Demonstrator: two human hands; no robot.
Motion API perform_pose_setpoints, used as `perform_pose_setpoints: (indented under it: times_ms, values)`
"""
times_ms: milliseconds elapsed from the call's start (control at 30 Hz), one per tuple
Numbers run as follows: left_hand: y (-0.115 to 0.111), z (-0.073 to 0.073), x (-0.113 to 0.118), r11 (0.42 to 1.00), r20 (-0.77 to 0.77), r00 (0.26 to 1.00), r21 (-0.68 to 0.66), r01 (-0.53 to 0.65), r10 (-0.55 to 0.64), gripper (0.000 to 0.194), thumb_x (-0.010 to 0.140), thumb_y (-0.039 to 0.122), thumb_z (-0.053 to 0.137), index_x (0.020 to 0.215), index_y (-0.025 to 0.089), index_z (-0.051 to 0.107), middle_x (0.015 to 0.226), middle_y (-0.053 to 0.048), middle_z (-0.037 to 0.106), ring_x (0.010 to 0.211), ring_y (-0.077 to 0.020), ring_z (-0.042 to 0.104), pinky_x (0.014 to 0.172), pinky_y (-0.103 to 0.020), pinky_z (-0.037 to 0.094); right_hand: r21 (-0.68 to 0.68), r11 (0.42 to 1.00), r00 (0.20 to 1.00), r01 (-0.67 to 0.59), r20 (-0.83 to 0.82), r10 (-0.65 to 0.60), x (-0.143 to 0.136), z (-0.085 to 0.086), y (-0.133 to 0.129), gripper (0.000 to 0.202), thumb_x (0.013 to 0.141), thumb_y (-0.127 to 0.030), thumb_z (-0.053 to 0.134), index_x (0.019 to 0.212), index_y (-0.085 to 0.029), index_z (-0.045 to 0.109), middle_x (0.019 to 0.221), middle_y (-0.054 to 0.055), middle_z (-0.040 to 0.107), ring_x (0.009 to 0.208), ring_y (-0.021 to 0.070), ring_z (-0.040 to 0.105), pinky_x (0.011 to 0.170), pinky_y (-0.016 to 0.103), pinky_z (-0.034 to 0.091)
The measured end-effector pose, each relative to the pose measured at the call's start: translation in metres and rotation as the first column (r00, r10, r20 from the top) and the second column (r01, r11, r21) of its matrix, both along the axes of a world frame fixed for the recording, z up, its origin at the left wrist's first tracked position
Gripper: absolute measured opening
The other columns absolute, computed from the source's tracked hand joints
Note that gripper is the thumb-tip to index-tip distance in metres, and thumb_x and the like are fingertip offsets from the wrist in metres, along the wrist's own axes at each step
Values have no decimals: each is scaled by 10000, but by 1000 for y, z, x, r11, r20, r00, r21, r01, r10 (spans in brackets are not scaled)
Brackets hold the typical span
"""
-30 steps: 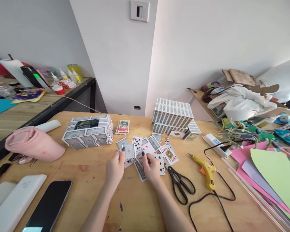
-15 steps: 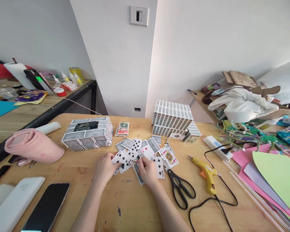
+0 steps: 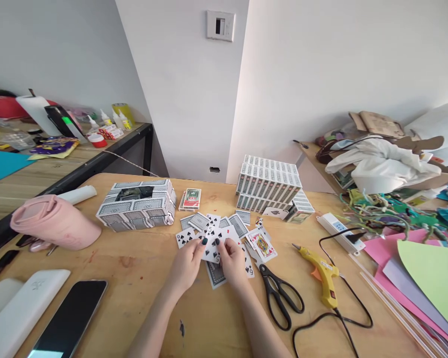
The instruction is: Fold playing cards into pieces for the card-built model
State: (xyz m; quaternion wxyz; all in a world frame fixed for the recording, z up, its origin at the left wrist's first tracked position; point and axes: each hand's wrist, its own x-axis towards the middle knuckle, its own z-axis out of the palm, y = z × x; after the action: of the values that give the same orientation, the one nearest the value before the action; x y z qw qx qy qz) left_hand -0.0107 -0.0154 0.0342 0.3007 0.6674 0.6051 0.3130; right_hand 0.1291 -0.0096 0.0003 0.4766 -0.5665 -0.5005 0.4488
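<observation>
Between both hands is a five of spades playing card. My left hand pinches its left side between thumb and fingers. From the right, my right hand grips the same card, with the thumb on its face. Under and around the hands lie loose playing cards, some face up and some face down. A nine of spades lies beyond my left hand, a face-down card below the held one. A face card sits right of my right hand. Parts of several cards are hidden.
Black scissors and a yellow glue gun with its cord lie at right. A card-covered box and a pink roll stand at left. Stacked card boxes stand behind. A phone lies front left.
My left hand has moved right, bringing the five of spades to the middle, where my right hand now grips it too. The nine of spades lies released at the left.
</observation>
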Motion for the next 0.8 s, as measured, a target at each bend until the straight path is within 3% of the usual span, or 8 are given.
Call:
perform_pose_setpoints:
  times_ms: [67, 100, 200, 300, 367, 467, 600, 800]
  values:
    - [7, -2, -10, 986, -146, 987, 160, -48, 71, 236, 828, 378, 453, 902, 196, 583, 962, -91, 622, 941, -251, 540, 802, -344, 404, -2, 996, 994, 91, 62, -90, 1, -3, 3, 370, 818, -456, 469, 576, -212, 329, 474, -70, 318, 460, 92, 303, 442, 219, 236]
    - [10, -3, -16, 974, -234, 963, 213, -82, 133, 285, 778, 365, 526, 1003, 198, 579, 1063, -107, 601, 1034, -283, 500, 875, -386, 372, -7, 994, 990, 106, 93, -105, 2, -3, 4, 368, 822, -450, 455, 576, -214, 317, 476, -70, 308, 467, 95, 297, 447, 222, 234]
    - [20, -6, -30, 971, -414, 880, 143, -189, 232, 642, 623, 391, 678, 1203, 185, 493, 1204, -144, 532, 1095, -343, 453, 908, -455, 342, 7, 997, 978, 71, 195, -71, 0, -2, 5, 359, 832, -419, 426, 571, -214, 290, 486, -65, 304, 485, 100, 298, 467, 227, 235]
    - [25, -8, -37, 966, -433, 867, 38, -257, 248, 691, 549, 379, 719, 1172, 162, 515, 1129, -151, 563, 1069, -349, 474, 873, -434, 372, 40, 998, 959, 41, 277, -51, -2, -1, 3, 353, 829, -389, 423, 567, -211, 267, 490, -62, 319, 487, 100, 302, 479, 230, 237]
    - [26, -9, -41, 949, -328, 900, -28, -314, 288, 566, 580, 369, 687, 1082, 143, 555, 1022, -138, 604, 1005, -324, 522, 822, -396, 404, 37, 998, 956, 46, 287, -55, -2, -1, 2, 349, 830, -385, 420, 571, -212, 261, 483, -62, 327, 479, 100, 308, 475, 231, 240]
    - [26, -9, -41, 901, 3, 911, -153, -406, 412, 357, 694, 404, 576, 943, 147, 580, 849, -90, 639, 787, -244, 592, 660, -309, 434, -6, 998, 971, 58, 234, -55, 0, -3, 2, 329, 840, -399, 400, 595, -218, 277, 462, -66, 349, 455, 106, 348, 463, 230, 265]
    - [26, -11, -21, 862, 429, 749, -212, -460, 505, 389, 761, 533, 473, 822, 164, 579, 593, 1, 563, 492, -144, 494, 470, -232, 361, -66, 997, 994, 32, 102, -25, 2, -4, 1, 326, 854, -450, 371, 625, -224, 319, 452, -62, 408, 410, 116, 430, 435, 229, 325]
    - [20, -21, 27, 906, 455, 789, -112, -408, 412, 352, 763, 497, 523, 749, 161, 630, 710, -35, 648, 682, -177, 570, 596, -232, 420, -146, 988, 975, 46, -209, -77, -2, -3, 2, 402, 833, -626, 319, 749, -238, 383, 382, -73, 434, 285, 130, 405, 306, 234, 314]
